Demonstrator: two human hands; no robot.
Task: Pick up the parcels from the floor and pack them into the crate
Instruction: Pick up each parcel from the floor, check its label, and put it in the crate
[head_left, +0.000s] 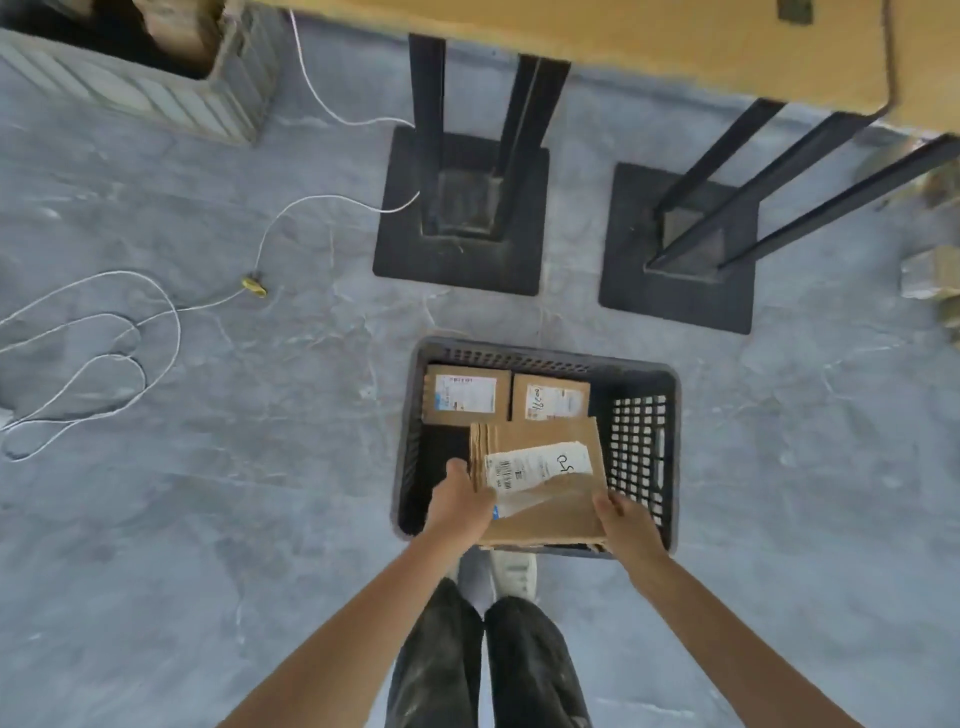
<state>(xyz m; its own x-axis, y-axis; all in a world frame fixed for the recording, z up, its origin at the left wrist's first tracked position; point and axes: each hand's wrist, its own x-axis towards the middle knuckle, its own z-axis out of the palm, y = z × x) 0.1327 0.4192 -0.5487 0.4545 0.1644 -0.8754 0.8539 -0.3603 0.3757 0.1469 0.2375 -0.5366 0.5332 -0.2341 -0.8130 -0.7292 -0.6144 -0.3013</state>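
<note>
**Labelled parcel held over the crate in both hands**

From the head camera I see the black plastic crate (639, 447) standing on the grey floor (260, 519), just ahead of the person's feet. Both hands hold one flat cardboard parcel (543, 480) above the crate's near half. It is slightly tilted, with its white shipping label facing up. The left hand (460, 501) grips the parcel's left edge, thumb on top. The right hand (626, 519) clamps the near right corner, fingers curled over the top face. Each hand is closed firmly on the cardboard.

Inside the crate, against its far wall, two smaller boxes lie flat side by side: the printed-label parcel (465, 395) on the left and the handwritten-label parcel (550, 402) on the right. The held parcel overlaps their near edges in my view, and I cannot tell whether it touches them.

Beyond the crate stand two black pedestal bases (462, 260) of a yellow-topped desk (675, 47). Well to the crate's left, a white cable (156, 322) loops across the floor, with a yellow clip (254, 286) on it. Far beyond the crate to the left sits a grey ribbed bin (156, 98). Well to the crate's right, at the frame edge, more cardboard parcels (930, 270) lie blurred. On the crate's near side I see a white shoe (514, 571).
</note>
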